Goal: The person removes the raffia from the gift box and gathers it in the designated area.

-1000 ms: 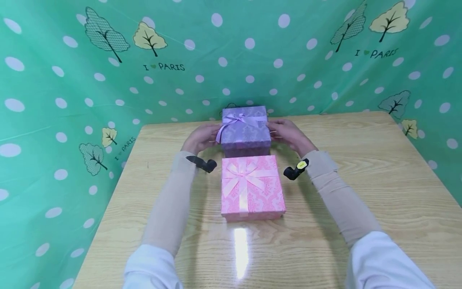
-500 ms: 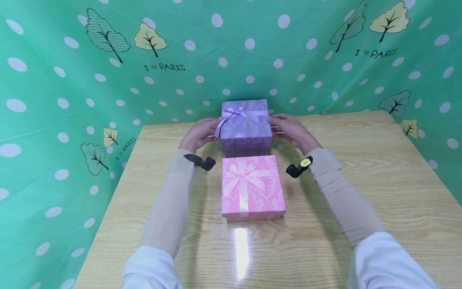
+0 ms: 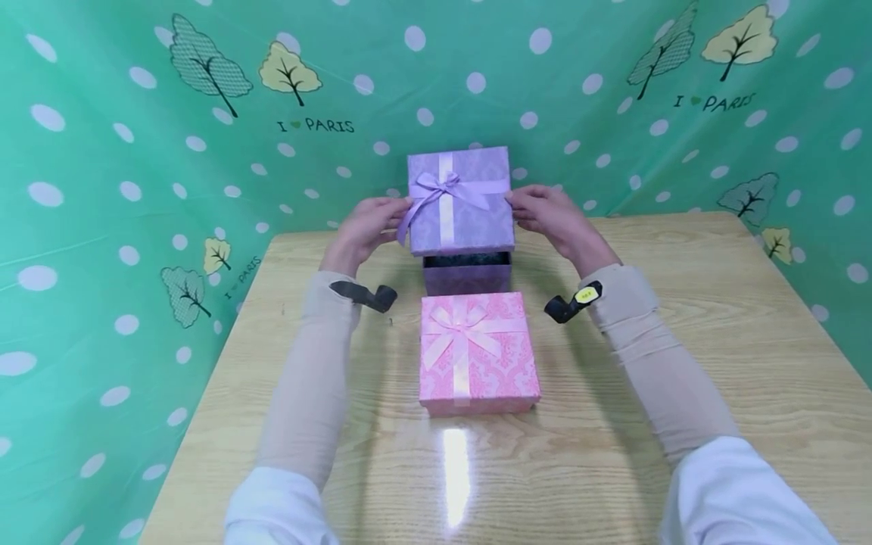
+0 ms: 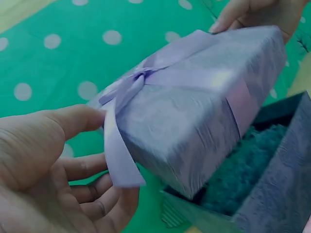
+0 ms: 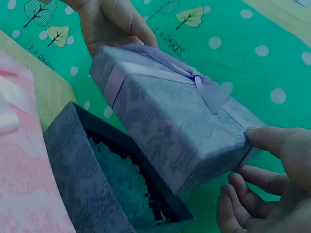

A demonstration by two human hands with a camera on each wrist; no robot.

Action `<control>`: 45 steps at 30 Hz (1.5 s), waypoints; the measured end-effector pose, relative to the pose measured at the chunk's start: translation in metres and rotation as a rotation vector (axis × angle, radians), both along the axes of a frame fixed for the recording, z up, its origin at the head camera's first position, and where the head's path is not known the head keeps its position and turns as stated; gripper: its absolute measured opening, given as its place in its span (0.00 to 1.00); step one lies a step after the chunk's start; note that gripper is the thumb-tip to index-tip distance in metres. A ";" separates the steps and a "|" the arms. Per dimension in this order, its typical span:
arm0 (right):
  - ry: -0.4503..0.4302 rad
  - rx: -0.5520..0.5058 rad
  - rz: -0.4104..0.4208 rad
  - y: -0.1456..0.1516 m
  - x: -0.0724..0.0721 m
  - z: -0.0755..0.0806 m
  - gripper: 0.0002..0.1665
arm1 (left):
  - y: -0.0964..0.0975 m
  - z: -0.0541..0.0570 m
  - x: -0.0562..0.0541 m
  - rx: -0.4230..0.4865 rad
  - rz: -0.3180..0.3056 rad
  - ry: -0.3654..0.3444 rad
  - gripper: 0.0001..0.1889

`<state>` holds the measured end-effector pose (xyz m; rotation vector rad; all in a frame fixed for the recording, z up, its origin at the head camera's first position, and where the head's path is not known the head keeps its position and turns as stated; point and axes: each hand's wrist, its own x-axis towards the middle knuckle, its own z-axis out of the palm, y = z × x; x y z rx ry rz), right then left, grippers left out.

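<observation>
Between both hands a purple gift box lid (image 3: 459,204) with a ribbon bow hangs tilted above its box base (image 3: 467,278). My left hand (image 3: 368,227) grips the lid's left side, thumb near the bow's loose ribbon tail (image 4: 121,150). On the opposite side my right hand (image 3: 555,219) pinches the lid between thumb and fingers. In the wrist views the base stands uncovered, with dark teal shredded filler (image 5: 124,179) inside. Whatever lies under the filler is hidden. Directly in front of the base sits a pink gift box (image 3: 477,352), its bowed lid on.
The boxes stand on a light wooden table (image 3: 681,341). A green polka-dot cloth (image 3: 341,68) with printed trees hangs behind and to the sides, close to the lifted lid. Small black wrist devices (image 3: 371,297) are strapped on both forearms.
Both hands have raised the purple lid up and back off its base. The base's front wall and dark interior now show. The pink box has stayed in place.
</observation>
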<state>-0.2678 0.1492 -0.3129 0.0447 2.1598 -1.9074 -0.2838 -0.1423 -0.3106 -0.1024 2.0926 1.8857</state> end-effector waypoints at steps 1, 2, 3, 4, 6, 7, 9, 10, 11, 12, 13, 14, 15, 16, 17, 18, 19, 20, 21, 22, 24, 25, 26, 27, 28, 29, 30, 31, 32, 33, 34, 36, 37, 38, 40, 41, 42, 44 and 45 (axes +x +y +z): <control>0.016 0.008 -0.001 -0.001 0.001 0.002 0.33 | -0.002 0.003 0.002 0.001 0.003 0.019 0.19; 0.030 0.017 -0.005 -0.003 0.002 0.004 0.33 | -0.005 0.005 0.003 0.005 0.006 0.037 0.21; 0.043 0.023 -0.010 -0.004 0.003 0.006 0.33 | -0.008 0.007 0.004 0.009 0.001 0.058 0.23; 0.057 0.024 -0.014 -0.006 0.004 0.008 0.32 | -0.011 0.008 0.006 0.014 -0.005 0.077 0.24; 0.082 0.000 -0.022 -0.010 0.006 0.010 0.31 | -0.018 0.009 0.008 0.016 -0.015 0.114 0.27; 0.096 -0.021 -0.025 -0.013 0.007 0.011 0.31 | -0.022 0.008 0.009 0.016 -0.019 0.128 0.27; 0.120 -0.061 -0.017 -0.019 0.009 0.013 0.31 | -0.029 0.006 0.011 0.036 -0.011 0.152 0.27; 0.132 -0.079 -0.009 -0.022 0.010 0.013 0.31 | -0.033 0.005 0.013 0.047 -0.004 0.160 0.27; 0.141 -0.094 -0.001 -0.025 0.010 0.014 0.31 | -0.037 0.003 0.014 0.062 0.000 0.171 0.27; 0.150 -0.099 0.010 -0.029 0.011 0.014 0.31 | -0.040 0.002 0.015 0.089 0.006 0.176 0.27; 0.152 -0.105 0.021 -0.032 0.012 0.014 0.31 | -0.044 0.000 0.016 0.116 0.009 0.180 0.26; 0.153 -0.104 0.029 -0.036 0.012 0.014 0.31 | -0.048 -0.001 0.017 0.140 0.010 0.181 0.25; 0.150 -0.106 0.037 -0.040 0.012 0.014 0.30 | -0.051 -0.001 0.018 0.161 0.010 0.178 0.24; 0.146 -0.107 0.039 -0.043 0.012 0.013 0.29 | -0.054 -0.002 0.018 0.186 0.011 0.169 0.23; 0.134 -0.115 0.039 -0.047 0.012 0.013 0.27 | -0.058 -0.002 0.019 0.216 0.015 0.156 0.22; 0.122 -0.123 0.040 -0.050 0.012 0.012 0.26 | -0.060 -0.002 0.019 0.246 0.025 0.139 0.22; 0.109 -0.139 0.036 -0.054 0.011 0.011 0.24 | -0.063 -0.002 0.019 0.266 0.032 0.124 0.22; 0.098 -0.156 0.030 -0.058 0.010 0.010 0.23 | -0.066 -0.002 0.020 0.287 0.039 0.106 0.22; 0.088 -0.169 0.027 -0.062 0.010 0.009 0.22 | -0.068 -0.001 0.020 0.300 0.045 0.094 0.23; 0.076 -0.184 0.023 -0.067 0.009 0.009 0.21 | -0.071 -0.001 0.020 0.314 0.054 0.083 0.24; 0.050 -0.212 0.022 -0.075 0.008 0.007 0.21 | -0.076 -0.001 0.020 0.327 0.067 0.068 0.24; 0.037 -0.228 0.023 -0.079 0.008 0.006 0.22 | -0.079 -0.001 0.021 0.327 0.066 0.063 0.24; 0.025 -0.236 0.030 -0.083 0.008 0.006 0.22 | -0.082 -0.001 0.021 0.326 0.065 0.057 0.25; 0.013 -0.247 0.039 -0.086 0.008 0.005 0.23 | -0.085 -0.002 0.021 0.322 0.062 0.053 0.25; 0.000 -0.256 0.046 -0.090 0.008 0.004 0.24 | -0.089 -0.002 0.022 0.325 0.061 0.044 0.25; -0.014 -0.257 0.057 -0.093 0.008 0.003 0.25 | -0.094 -0.003 0.023 0.328 0.058 0.034 0.26; -0.025 -0.262 0.066 -0.096 0.008 0.002 0.26 | -0.098 -0.004 0.023 0.325 0.055 0.025 0.26; -0.039 -0.270 0.076 -0.099 0.008 0.001 0.27 | -0.102 -0.006 0.024 0.317 0.047 0.018 0.27; -0.051 -0.270 0.083 -0.102 0.007 0.000 0.29 | -0.107 -0.008 0.025 0.312 0.040 0.010 0.28; -0.062 -0.267 0.087 -0.105 0.007 -0.001 0.31 | -0.111 -0.009 0.026 0.308 0.033 0.003 0.28; -0.075 -0.258 0.092 -0.109 0.006 -0.002 0.32 | -0.116 -0.011 0.027 0.307 0.028 -0.004 0.28; -0.098 -0.252 0.099 -0.116 0.005 -0.004 0.34 | -0.125 -0.015 0.028 0.303 0.006 -0.013 0.28; -0.105 -0.241 0.102 -0.119 0.005 -0.005 0.34 | -0.129 -0.017 0.029 0.303 -0.005 -0.018 0.27; -0.111 -0.226 0.104 -0.123 0.004 -0.006 0.34 | -0.132 -0.019 0.029 0.302 -0.016 -0.022 0.27; -0.126 -0.205 0.108 -0.130 0.003 -0.008 0.34 | -0.138 -0.022 0.031 0.299 -0.021 -0.029 0.24; -0.132 -0.201 0.107 -0.134 0.002 -0.009 0.34 | -0.141 -0.024 0.031 0.296 -0.022 -0.032 0.23; -0.138 -0.198 0.103 -0.138 0.001 -0.010 0.34 | -0.143 -0.025 0.031 0.294 -0.020 -0.034 0.22; -0.153 -0.197 0.095 -0.146 0.000 -0.013 0.34 | -0.148 -0.028 0.032 0.305 -0.009 -0.043 0.18; -0.161 -0.205 0.090 -0.149 0.000 -0.014 0.34 | -0.150 -0.030 0.032 0.315 -0.005 -0.047 0.16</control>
